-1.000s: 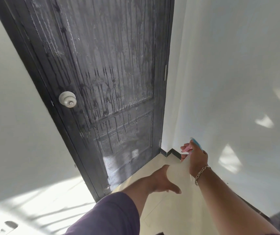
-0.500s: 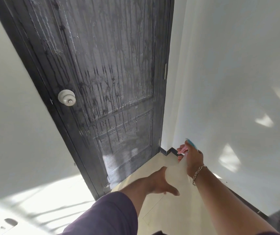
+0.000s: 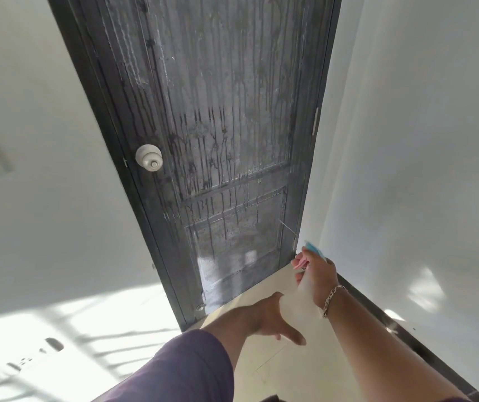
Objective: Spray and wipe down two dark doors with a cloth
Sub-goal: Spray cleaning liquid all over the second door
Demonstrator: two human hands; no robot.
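Note:
A dark panelled door [image 3: 232, 117] stands ahead, streaked with runs of liquid from top to bottom. Its pale round knob [image 3: 149, 157] is on the left side. My right hand [image 3: 316, 274] grips the neck of a translucent spray bottle [image 3: 297, 297] with a pink trigger and a blue top, low near the door's right bottom corner. My left hand [image 3: 270, 317] rests against the bottle's lower body with its thumb stretched out straight; its fingers are hidden. No cloth is in view.
White walls flank the door, the right one [image 3: 406, 169] close beside my right arm, with a dark skirting [image 3: 377, 311] along its foot. The floor [image 3: 290, 369] is pale tile. Sun patches lie on the left wall [image 3: 43, 198].
Both hands have drifted slightly forward toward the door's bottom right corner, holding the bottle the same way. My view has shifted a little.

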